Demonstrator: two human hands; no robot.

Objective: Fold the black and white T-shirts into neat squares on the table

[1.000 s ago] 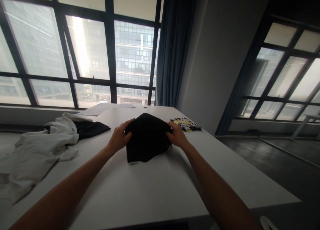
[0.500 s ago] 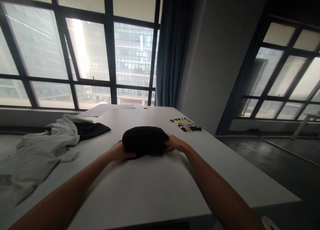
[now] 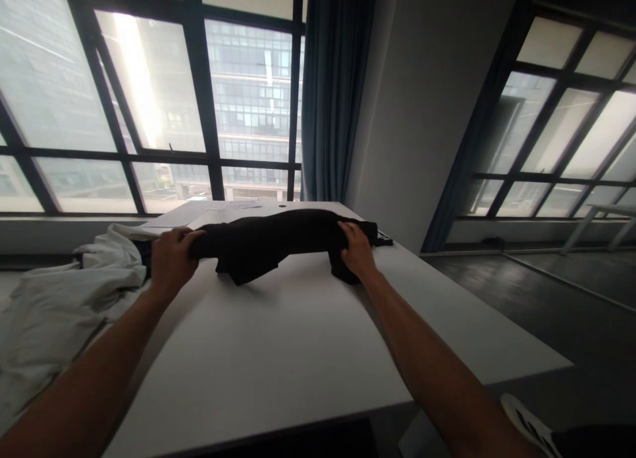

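A black garment [image 3: 288, 231] stretches sideways between my two hands, just over the white table [image 3: 278, 352]. Its upper edge bows up in the middle, and two loose flaps hang toward the tabletop. My left hand [image 3: 175, 259] is closed round its left end, close to a crumpled white garment [image 3: 79, 292]. Farther right, my right hand [image 3: 358, 249] grips the black cloth with the fingers over its top. I cannot make out what kind of garment it is. Behind its right end, a patterned black flat item [image 3: 385, 239] is mostly hidden.
White papers [image 3: 186, 213] lie at the table's far left, near a small round hole [image 3: 282, 206]. Beyond stand windows and a blue curtain [image 3: 330, 93]. The table's right edge drops to a grey floor [image 3: 501, 286]. Another table [image 3: 609, 209] stands far right.
The black garment was a compact bundle between my hands; now it is drawn out wide and raised. My left hand has moved left and up, my right slightly up. The view has shifted a little.
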